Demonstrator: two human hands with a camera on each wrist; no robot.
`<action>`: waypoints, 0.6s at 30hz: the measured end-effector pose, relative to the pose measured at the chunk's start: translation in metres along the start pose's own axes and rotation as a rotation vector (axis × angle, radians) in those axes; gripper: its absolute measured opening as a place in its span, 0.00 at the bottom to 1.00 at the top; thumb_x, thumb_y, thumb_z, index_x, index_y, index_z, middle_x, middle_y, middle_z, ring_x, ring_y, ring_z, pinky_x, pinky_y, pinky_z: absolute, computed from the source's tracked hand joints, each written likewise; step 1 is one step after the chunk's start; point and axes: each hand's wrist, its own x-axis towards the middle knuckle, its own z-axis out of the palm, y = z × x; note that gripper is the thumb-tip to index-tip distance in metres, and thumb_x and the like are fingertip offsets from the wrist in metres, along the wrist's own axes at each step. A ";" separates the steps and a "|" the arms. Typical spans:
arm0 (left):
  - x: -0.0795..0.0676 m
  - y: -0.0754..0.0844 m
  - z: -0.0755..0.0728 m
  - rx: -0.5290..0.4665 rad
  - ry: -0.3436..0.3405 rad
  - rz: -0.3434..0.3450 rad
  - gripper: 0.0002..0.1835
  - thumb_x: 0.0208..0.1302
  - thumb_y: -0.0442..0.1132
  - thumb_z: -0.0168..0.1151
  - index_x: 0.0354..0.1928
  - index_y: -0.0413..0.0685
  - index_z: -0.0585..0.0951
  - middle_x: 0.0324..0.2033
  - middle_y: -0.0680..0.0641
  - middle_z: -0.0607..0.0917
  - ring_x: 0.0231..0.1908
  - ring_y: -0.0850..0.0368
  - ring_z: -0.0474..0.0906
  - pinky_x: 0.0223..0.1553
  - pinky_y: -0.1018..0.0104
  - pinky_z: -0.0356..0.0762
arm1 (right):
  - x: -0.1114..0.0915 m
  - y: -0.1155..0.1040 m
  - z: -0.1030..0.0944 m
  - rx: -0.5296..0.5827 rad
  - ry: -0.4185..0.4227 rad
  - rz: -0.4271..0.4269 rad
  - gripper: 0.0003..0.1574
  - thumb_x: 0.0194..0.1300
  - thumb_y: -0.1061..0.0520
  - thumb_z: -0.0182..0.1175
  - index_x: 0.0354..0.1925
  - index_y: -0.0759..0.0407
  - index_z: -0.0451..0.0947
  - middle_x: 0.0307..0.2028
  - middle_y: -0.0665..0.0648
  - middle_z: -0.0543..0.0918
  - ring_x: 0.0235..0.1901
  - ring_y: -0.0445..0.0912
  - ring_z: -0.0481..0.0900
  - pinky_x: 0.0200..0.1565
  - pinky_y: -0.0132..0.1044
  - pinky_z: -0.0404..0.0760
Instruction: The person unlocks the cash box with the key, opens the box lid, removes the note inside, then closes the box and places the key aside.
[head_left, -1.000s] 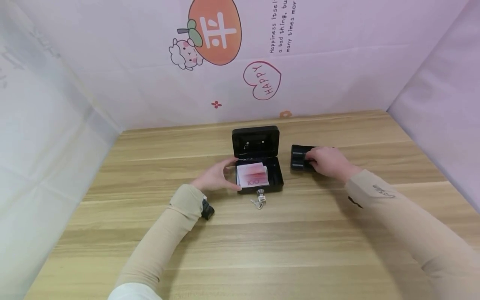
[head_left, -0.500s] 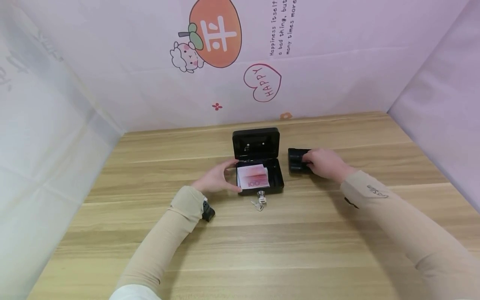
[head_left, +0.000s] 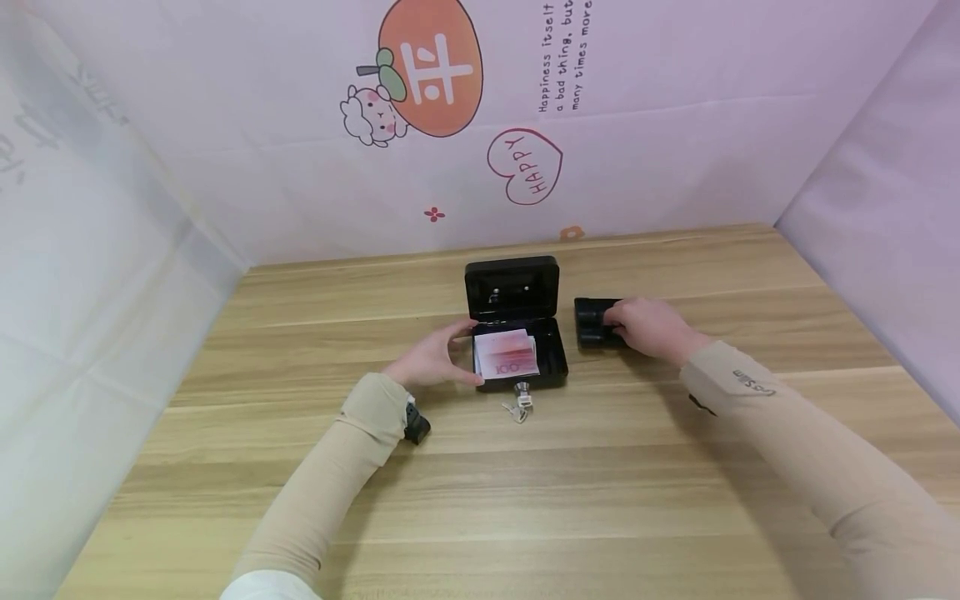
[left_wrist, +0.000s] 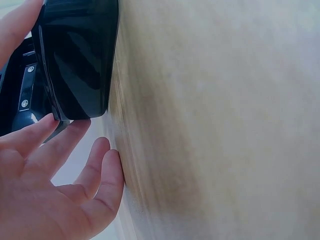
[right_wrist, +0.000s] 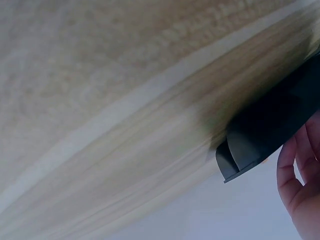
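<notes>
A small black cash box (head_left: pixel 553 354) stands with its lid (head_left: pixel 512 287) raised at the back. Pink and white banknotes marked 100 (head_left: pixel 506 354) lie inside on the left. My left hand (head_left: pixel 431 358) spans the box's left end, thumb at the front corner and fingers at the back; the left wrist view has fingertips touching the black wall (left_wrist: pixel 77 65). To the right of the box, my right hand (head_left: pixel 652 327) pinches a black compartment tray (head_left: pixel 592 312) on the table. Its dark side (right_wrist: pixel 270 120) fills part of the right wrist view; the hand covers its right part.
At the box's front is a silver lock (head_left: pixel 523 392) with small keys (head_left: pixel 517 412) hanging onto the table. The wood-grain table (head_left: pixel 480 500) ends at a printed white cloth backdrop (head_left: pixel 300 183), with cloth on both sides too.
My right hand has moved slightly left with the tray, bringing it nearer the cash box, and is almost still over the last half second. The left hand stays on the box.
</notes>
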 end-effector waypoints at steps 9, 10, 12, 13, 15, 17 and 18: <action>0.000 0.001 0.000 -0.017 -0.001 -0.006 0.55 0.44 0.40 0.77 0.73 0.48 0.54 0.70 0.43 0.61 0.67 0.43 0.62 0.67 0.52 0.61 | 0.000 0.001 -0.001 -0.013 -0.008 -0.013 0.08 0.56 0.71 0.61 0.35 0.63 0.81 0.37 0.61 0.85 0.39 0.57 0.83 0.40 0.53 0.81; 0.000 0.001 0.000 -0.022 -0.001 -0.007 0.55 0.44 0.39 0.77 0.73 0.48 0.54 0.70 0.43 0.61 0.67 0.43 0.62 0.67 0.52 0.61 | 0.000 0.001 -0.001 -0.009 -0.008 -0.014 0.09 0.56 0.71 0.61 0.35 0.63 0.81 0.37 0.62 0.85 0.39 0.57 0.83 0.40 0.53 0.81; 0.000 0.001 0.000 -0.021 -0.001 -0.009 0.55 0.44 0.39 0.77 0.72 0.49 0.55 0.70 0.43 0.61 0.67 0.43 0.62 0.67 0.53 0.61 | 0.000 0.002 -0.002 0.001 -0.005 -0.015 0.09 0.55 0.71 0.61 0.35 0.63 0.81 0.37 0.62 0.85 0.39 0.57 0.83 0.40 0.53 0.81; 0.000 0.001 0.001 -0.023 -0.001 -0.010 0.55 0.44 0.39 0.77 0.72 0.49 0.55 0.70 0.43 0.61 0.67 0.42 0.62 0.67 0.53 0.61 | 0.000 0.002 -0.002 0.007 -0.002 -0.015 0.09 0.55 0.71 0.61 0.35 0.63 0.81 0.37 0.62 0.85 0.38 0.57 0.83 0.40 0.53 0.81; 0.000 0.001 0.001 -0.025 -0.003 -0.008 0.54 0.44 0.39 0.77 0.72 0.48 0.54 0.70 0.43 0.61 0.66 0.42 0.62 0.67 0.53 0.62 | 0.000 0.004 -0.004 0.024 0.008 -0.014 0.09 0.55 0.71 0.60 0.35 0.63 0.81 0.37 0.62 0.84 0.39 0.57 0.83 0.40 0.52 0.81; 0.000 0.001 0.001 -0.027 -0.003 -0.009 0.54 0.44 0.38 0.77 0.72 0.49 0.54 0.70 0.43 0.60 0.67 0.42 0.62 0.67 0.53 0.62 | 0.000 0.005 -0.006 0.049 0.016 -0.010 0.09 0.55 0.71 0.60 0.36 0.64 0.82 0.37 0.62 0.84 0.39 0.56 0.82 0.42 0.52 0.81; 0.000 0.002 0.001 -0.029 -0.003 -0.009 0.54 0.45 0.38 0.77 0.73 0.48 0.54 0.70 0.43 0.60 0.67 0.42 0.62 0.67 0.54 0.61 | 0.000 0.006 -0.008 0.061 0.020 -0.008 0.09 0.55 0.71 0.60 0.36 0.64 0.82 0.37 0.62 0.84 0.39 0.56 0.82 0.42 0.52 0.81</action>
